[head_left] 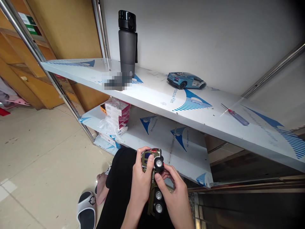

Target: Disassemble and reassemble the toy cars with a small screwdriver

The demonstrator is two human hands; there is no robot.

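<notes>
I hold an olive-green toy truck [154, 178] with black wheels upright over my lap. My left hand [141, 178] is wrapped round its cab end, thumb on the side near the front wheel. From the right, my right hand [175, 194] grips the truck's body, fingers curled round it beside the wheels. Both hands are closed on the toy.
A metal shelf [154, 95] in front carries a dark water bottle [127, 41], a blue toy car [186, 80] and a screwdriver [234, 114]. The lower shelf [164, 133] holds stacked boxes [117, 114]. A slipper [87, 208] and my bare foot [102, 186] are on the tiled floor at left.
</notes>
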